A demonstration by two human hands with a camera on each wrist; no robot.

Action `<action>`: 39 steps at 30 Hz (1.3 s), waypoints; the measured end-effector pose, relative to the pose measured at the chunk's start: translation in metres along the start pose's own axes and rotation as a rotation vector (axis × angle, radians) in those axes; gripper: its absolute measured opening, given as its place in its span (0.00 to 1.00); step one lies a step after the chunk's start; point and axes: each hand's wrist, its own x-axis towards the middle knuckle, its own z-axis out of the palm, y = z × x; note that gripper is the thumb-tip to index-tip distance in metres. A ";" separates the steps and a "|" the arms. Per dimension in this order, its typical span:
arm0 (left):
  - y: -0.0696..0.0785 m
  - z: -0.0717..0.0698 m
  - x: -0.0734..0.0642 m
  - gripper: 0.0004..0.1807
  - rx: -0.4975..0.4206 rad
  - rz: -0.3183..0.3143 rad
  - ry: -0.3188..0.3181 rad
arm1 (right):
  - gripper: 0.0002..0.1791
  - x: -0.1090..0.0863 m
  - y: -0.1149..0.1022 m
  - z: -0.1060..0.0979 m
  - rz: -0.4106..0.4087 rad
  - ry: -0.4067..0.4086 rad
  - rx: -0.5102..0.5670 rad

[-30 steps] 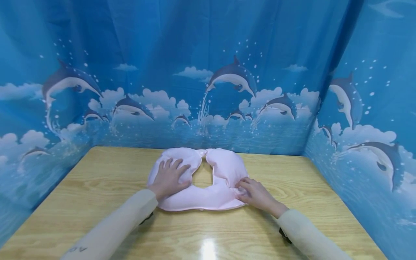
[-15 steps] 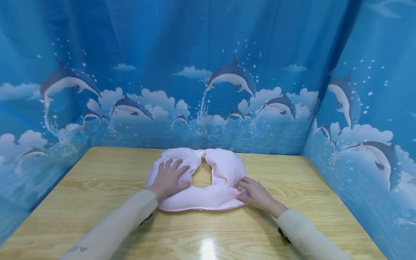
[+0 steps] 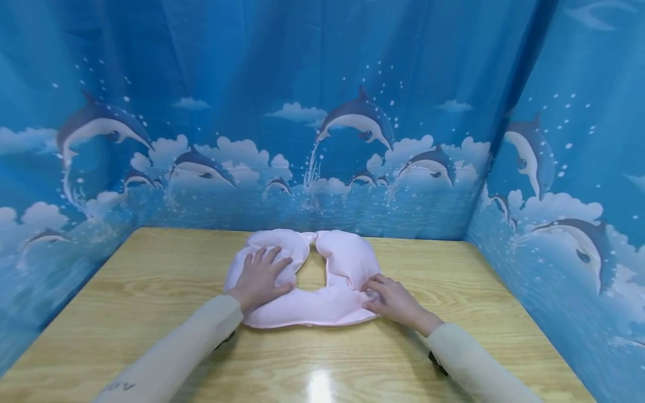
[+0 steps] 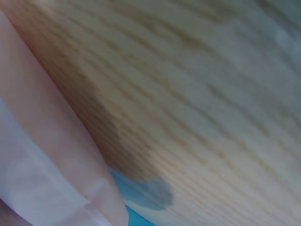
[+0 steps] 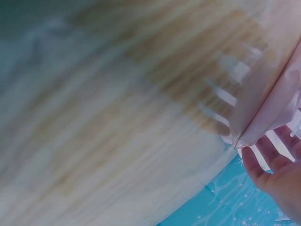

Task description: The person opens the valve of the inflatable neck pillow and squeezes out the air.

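A pale pink U-shaped neck pillow (image 3: 312,308) lies flat on the table, its two ends pointing away from me and meeting at a small tab at the back. Spread over its left arm, my left hand (image 3: 262,277) rests with straight fingers. At the right front bend, my right hand (image 3: 395,299) pinches the creased fabric between thumb and curled fingers. The right wrist view shows these fingers (image 5: 254,165) at the pillow's edge, beside a small clear piece (image 5: 296,129). In the left wrist view, only the pillow's side (image 4: 61,141) shows at the left.
The wood-grain table (image 3: 453,358) extends around the pillow on all sides. Blue curtains (image 3: 282,67) printed with dolphins stand behind the table and along both sides.
Both hands keep their places on the pillow. The head view has shifted very slightly, so the whole scene sits a little further left.
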 end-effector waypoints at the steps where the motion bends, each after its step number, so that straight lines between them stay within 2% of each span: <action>1: 0.000 0.000 0.000 0.32 0.000 0.002 0.000 | 0.13 0.000 0.000 0.000 0.009 -0.014 -0.001; 6: -0.002 0.002 0.000 0.32 0.000 0.007 0.004 | 0.13 0.002 0.000 -0.001 0.032 -0.052 0.002; 12: -0.004 0.004 0.000 0.32 -0.016 0.009 0.023 | 0.13 0.004 -0.003 -0.001 0.030 -0.052 0.017; 19: -0.005 0.007 -0.001 0.32 -0.013 -0.001 0.006 | 0.12 0.004 -0.004 -0.001 0.026 -0.061 0.007; 31: -0.004 0.012 -0.001 0.33 -0.011 0.018 0.037 | 0.11 0.003 -0.002 0.001 -0.018 0.001 -0.038; 39: -0.004 0.016 0.000 0.33 -0.020 0.013 0.040 | 0.11 0.003 -0.002 0.001 -0.002 -0.023 -0.044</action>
